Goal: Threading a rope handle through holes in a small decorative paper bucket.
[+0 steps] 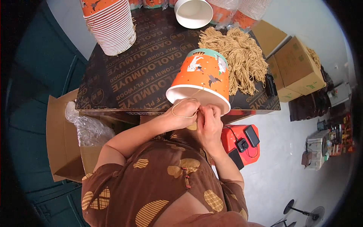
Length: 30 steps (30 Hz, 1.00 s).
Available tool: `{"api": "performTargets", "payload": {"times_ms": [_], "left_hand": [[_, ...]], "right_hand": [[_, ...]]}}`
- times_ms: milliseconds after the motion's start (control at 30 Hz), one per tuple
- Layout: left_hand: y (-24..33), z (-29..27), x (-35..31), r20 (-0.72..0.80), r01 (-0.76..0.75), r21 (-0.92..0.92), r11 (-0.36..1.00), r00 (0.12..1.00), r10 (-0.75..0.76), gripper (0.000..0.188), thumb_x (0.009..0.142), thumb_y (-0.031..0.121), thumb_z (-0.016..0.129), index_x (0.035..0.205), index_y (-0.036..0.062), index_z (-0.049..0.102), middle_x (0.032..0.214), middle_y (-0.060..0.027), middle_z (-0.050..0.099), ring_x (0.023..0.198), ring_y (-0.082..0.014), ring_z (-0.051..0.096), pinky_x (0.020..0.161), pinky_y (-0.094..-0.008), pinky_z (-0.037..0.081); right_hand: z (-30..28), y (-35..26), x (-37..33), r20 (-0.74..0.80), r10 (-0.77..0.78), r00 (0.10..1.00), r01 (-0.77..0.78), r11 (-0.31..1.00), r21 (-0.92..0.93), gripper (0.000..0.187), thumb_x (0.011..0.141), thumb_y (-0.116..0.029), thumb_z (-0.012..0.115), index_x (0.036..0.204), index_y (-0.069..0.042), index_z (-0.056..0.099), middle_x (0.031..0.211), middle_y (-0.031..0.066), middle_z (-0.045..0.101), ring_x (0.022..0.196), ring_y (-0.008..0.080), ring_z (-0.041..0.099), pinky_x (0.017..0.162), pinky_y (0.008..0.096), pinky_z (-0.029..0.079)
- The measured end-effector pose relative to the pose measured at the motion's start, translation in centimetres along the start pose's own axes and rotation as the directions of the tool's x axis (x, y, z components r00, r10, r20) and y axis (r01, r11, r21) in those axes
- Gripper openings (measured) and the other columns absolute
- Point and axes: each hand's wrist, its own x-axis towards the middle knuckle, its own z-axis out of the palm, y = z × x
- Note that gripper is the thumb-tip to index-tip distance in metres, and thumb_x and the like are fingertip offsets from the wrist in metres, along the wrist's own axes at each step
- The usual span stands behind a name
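An orange paper bucket (204, 72) with a teal band and bat figures lies tipped at the table's near edge, its white-rimmed mouth facing me. My left hand (186, 108) is closed in a pinch on a tan cord (175, 112), which loops over its back. Beside it, my right hand (210, 120) is also pinched, fingertips meeting the left's at the bucket's mouth. A short piece of the cord shows on the bucket wall above the rim. The fingertips hide the cord between them.
A heap of tan cords (245, 56) lies right of the bucket. Stacked paper buckets (111, 28) stand far left, a white bucket (193, 14) lies at the back. Below the table are an open carton (62, 140) on the left and a red stool (251, 153) holding small black devices.
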Motion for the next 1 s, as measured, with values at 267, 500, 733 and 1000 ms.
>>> {"api": "performTargets", "payload": {"times_ms": [267, 500, 733, 1000], "left_hand": [[0.6, -1.3, -0.1, 0.094, 0.169, -0.088, 0.982, 0.983, -0.160, 0.009, 0.081, 0.008, 0.065, 0.081, 0.0007, 0.061, 0.072, -0.0164, 0.064, 0.067, -0.0304, 0.065, 0.059, -0.0383, 0.050], [0.8, -1.6, 0.4, 0.166, 0.349, -0.266, 0.898, 0.935, -0.314, 0.007, 0.086, 0.004, 0.060, 0.081, -0.0014, 0.058, 0.061, -0.0082, 0.060, 0.051, -0.0144, 0.060, 0.045, -0.0311, 0.047], [0.5, -1.5, 0.5, 0.166, 0.347, -0.313, 0.884, 0.937, -0.308, 0.007, 0.088, 0.001, 0.057, 0.082, -0.0031, 0.056, 0.061, -0.0058, 0.058, 0.050, -0.0122, 0.059, 0.044, -0.0290, 0.048], [0.2, -1.5, 0.5, 0.216, 0.404, -0.298, 0.865, 0.911, -0.351, 0.009, 0.091, 0.004, 0.057, 0.085, -0.0019, 0.056, 0.069, -0.0038, 0.057, 0.053, -0.0102, 0.058, 0.044, -0.0265, 0.048]], "right_hand": [[0.7, 1.3, -0.9, -0.105, 0.037, 0.994, -0.007, 0.961, 0.276, 0.016, 0.081, 0.011, 0.061, 0.088, 0.000, 0.051, 0.095, 0.0174, 0.063, 0.075, 0.0292, 0.063, 0.064, 0.0343, 0.052], [0.7, 2.2, -2.9, 0.006, 0.105, 0.994, -0.101, 0.935, 0.339, 0.015, 0.083, 0.009, 0.060, 0.092, 0.001, 0.052, 0.090, 0.0150, 0.065, 0.073, 0.0232, 0.066, 0.062, 0.0312, 0.052], [0.3, 1.3, -2.7, 0.125, 0.222, 0.967, -0.252, 0.907, 0.338, 0.016, 0.087, 0.005, 0.059, 0.102, 0.002, 0.055, 0.083, 0.0148, 0.066, 0.066, 0.0265, 0.067, 0.059, 0.0332, 0.053], [1.3, 1.2, -2.5, 0.089, 0.293, 0.952, -0.305, 0.927, 0.219, 0.012, 0.093, -0.003, 0.060, 0.104, 0.002, 0.059, 0.070, 0.0105, 0.066, 0.061, 0.0143, 0.067, 0.056, 0.0279, 0.052]]}}
